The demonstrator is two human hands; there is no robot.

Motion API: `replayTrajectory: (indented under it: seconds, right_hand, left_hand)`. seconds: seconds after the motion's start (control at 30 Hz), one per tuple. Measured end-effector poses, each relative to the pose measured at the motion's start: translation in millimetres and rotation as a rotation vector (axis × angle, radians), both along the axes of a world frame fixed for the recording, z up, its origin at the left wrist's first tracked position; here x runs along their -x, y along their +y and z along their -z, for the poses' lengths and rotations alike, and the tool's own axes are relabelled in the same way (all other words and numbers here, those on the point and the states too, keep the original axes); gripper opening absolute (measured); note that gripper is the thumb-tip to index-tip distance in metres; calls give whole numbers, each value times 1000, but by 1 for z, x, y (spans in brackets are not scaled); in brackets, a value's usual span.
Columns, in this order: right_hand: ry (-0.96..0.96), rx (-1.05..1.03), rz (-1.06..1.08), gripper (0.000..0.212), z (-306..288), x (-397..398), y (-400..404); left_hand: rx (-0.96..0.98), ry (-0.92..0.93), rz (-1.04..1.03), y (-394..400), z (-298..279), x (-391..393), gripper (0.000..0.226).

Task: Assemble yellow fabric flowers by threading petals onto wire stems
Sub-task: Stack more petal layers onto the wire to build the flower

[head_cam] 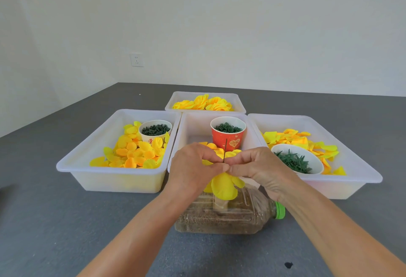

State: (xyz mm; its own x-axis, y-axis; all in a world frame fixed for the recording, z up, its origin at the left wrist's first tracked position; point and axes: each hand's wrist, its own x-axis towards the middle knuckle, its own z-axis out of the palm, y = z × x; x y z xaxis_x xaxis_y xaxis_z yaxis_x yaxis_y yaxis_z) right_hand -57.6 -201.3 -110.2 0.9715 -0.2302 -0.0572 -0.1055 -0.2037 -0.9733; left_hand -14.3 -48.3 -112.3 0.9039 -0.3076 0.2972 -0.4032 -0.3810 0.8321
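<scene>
A thin dark wire stem point(225, 150) stands upright at the centre, rising between my fingertips. Yellow fabric petals point(224, 185) hang on it just below my hands. My left hand point(193, 167) and my right hand point(256, 165) meet at the stem, fingertips pinching the petal there. The stem's lower end is hidden behind the petals, above a plastic bottle point(232, 215) lying on its side, filled with brownish grains, green cap to the right.
Several white trays sit on the grey table: a left tray point(87, 158) with loose petals and a cup of green pieces, a middle tray point(186, 131) with a red cup point(228, 138), a right tray point(362, 167) with petals and a bowl of green parts, a far tray point(173, 101) with flowers.
</scene>
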Motion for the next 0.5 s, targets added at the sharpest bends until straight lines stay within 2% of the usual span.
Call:
replayTrajectory:
  seconds: [0.27,0.5]
  right_hand:
    - [23,-2,11,12,0,-1,1]
    - [29,0,8,11,0,1,2]
  left_hand:
    - [205,113,81,1,13,-2,23]
    - [210,82,143,1,18,-6,16]
